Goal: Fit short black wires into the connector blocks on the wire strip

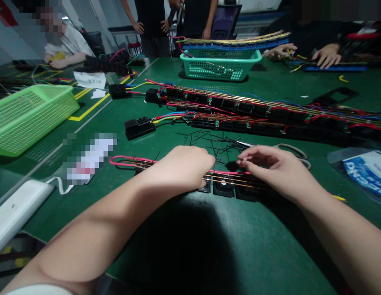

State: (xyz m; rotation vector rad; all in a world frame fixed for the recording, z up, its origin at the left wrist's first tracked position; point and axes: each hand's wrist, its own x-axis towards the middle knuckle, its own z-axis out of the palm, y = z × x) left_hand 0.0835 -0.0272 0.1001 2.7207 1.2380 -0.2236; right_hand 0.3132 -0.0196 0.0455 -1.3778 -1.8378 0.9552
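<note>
A black segmented strip [225,189] with copper-coloured rods and a pink-red wire [131,159] lies in front of me. My left hand [188,166] rests over its middle, closed, fingers curled down; whatever they grip is hidden beneath. Just above the strip's right part, my right hand [267,166] is closed in a pinch, thumb against fingertips. Something tiny and dark may be between them, too small to name. Thin black cable ties [213,141] lie scattered beyond my hands. Scissors [290,148] with pale handles lie behind my right hand, partly covered by it.
Longer wired strips [239,107] with a black connector [139,128] stretch across the table behind. A green basket [221,67] stands farther back, a lighter one [33,119] at left. A plastic bag [365,170] lies right. A co-worker's hands [327,55] rest on a blue strip.
</note>
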